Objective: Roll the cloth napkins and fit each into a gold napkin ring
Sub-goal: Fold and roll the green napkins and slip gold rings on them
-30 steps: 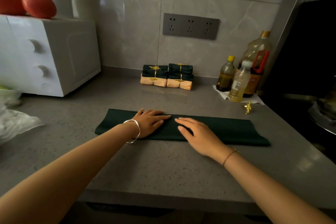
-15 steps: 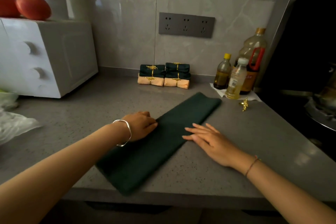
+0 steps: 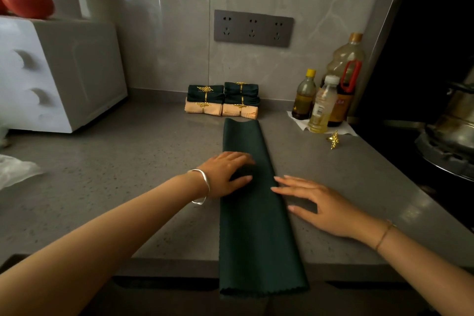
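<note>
Three plastic bottles, right of centre, hold yellow-to-brown liquids. A grey speckled stone counter meets a grey tiled wall. The dark green folded cloth napkin lies mid-frame, its long axis running from the bottom edge toward the wall. Its near end overhangs the counter and its far end is just short of stacked rolled napkins in gold rings. The left hand rests on its left edge, fingers loosely arched. The right hand lies flat, fingertips touching its right edge.

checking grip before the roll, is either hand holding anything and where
Nothing is gripped. The left hand presses the dark green napkin near its left edge; the right hand touches its right edge.
</note>
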A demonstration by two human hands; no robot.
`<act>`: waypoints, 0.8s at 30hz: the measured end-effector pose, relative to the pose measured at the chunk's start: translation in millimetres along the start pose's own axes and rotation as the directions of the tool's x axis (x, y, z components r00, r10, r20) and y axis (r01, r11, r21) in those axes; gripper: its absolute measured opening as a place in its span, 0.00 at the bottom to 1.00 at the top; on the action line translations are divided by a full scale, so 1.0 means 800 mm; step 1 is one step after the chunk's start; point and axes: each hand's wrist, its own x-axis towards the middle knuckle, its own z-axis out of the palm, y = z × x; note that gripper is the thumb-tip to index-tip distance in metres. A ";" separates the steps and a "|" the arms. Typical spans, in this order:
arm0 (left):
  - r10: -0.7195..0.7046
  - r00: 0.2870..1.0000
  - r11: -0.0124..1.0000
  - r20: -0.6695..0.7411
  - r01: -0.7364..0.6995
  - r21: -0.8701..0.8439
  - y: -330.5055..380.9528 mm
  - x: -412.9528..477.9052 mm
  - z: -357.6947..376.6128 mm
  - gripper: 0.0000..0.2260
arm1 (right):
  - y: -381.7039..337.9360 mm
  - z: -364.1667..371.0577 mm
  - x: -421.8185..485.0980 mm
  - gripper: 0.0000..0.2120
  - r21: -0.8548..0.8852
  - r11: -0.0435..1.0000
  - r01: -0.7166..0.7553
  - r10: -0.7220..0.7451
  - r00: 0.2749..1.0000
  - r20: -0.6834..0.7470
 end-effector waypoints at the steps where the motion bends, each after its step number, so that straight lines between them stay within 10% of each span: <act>1: 0.026 0.999 1.000 0.038 -0.026 -0.001 0.004 0.005 0.005 0.22 | -0.005 -0.002 -0.002 0.20 -0.039 0.999 0.032 -0.032 0.999 0.006; 9: 0.010 0.980 0.997 0.198 -0.026 0.079 0.012 0.022 0.032 0.20 | -0.021 0.002 0.004 0.19 -0.529 0.699 0.481 -0.537 0.842 0.057; 16: 0.003 0.983 0.992 0.186 0.021 -0.125 0.006 0.023 0.030 0.18 | -0.030 -0.012 0.014 0.16 0.034 0.963 0.268 -0.265 0.961 -0.080; 20: -0.160 0.978 0.676 0.131 0.206 -0.708 0.002 0.007 -0.004 0.18 | -0.052 -0.052 0.042 0.14 0.366 0.919 0.146 -0.056 0.968 -0.244; 24: -0.440 0.898 0.634 0.022 0.328 -0.701 -0.024 -0.001 -0.020 0.23 | -0.048 -0.077 0.101 0.14 0.580 0.792 0.191 0.078 0.910 -0.407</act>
